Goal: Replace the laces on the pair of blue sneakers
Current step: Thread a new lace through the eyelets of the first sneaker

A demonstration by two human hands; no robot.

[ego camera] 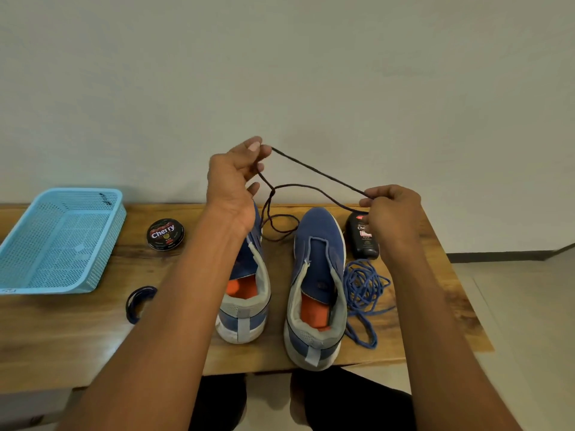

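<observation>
Both sneakers sit unlaced at centre frame on the wooden table [93, 346], heels toward me: left sneaker [245, 306] partly behind my forearm, right sneaker [317, 284] fully visible. I hold the dark lace [317, 174] raised above them. My left hand [231, 181], upper centre, pinches one part of it between thumb and fingertips; my right hand [393, 209], right of centre, has its fingers curled round another part, so both grips are closed on the lace. A taut span runs between the hands; a slack loop hangs and rests on the table between the toes. The removed blue lace [362, 293] lies in a heap just beside the right sneaker. Judgement: I am untangling and straightening the new lace before threading. To do it well: find both tips, clear the crossing near the left hand, even the two halves, then start at the lowest eyelets. Risk: the slack loop knots if pulled hard. Also present: blue basket [62, 237] at left, polish tin [165, 234], black bottle [362, 241].
</observation>
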